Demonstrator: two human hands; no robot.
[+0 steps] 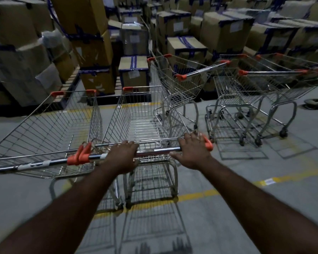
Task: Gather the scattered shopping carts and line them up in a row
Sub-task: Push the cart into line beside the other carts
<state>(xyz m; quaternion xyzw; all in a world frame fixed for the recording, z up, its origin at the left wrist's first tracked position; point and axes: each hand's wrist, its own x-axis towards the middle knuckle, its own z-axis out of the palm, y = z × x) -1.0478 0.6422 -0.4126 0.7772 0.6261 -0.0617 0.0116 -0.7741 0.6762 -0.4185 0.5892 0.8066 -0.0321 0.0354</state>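
Hands are both on the handle [154, 150] of the middle cart [141, 123], so I've got it gripped at two spots: left hand [122, 158] wrapped over the chrome bar near its left end, right hand [192, 152] closed around it right up by the orange end cap [207, 143]. That cart sits dead ahead of me on the grey floor [246, 208], rear wheels about on a yellow line [196, 196]. Just beside it on the left is another cart [50, 129], side by side, handle ends pretty much touching. A third cart [174, 83] is past the front right corner of mine, turned at an angle. Two more carts [255, 92] are nested together further right, well apart from mine. Cardboard boxes [224, 30] are stacked all along the back. Picture's kinda dim and blurry at the edges.
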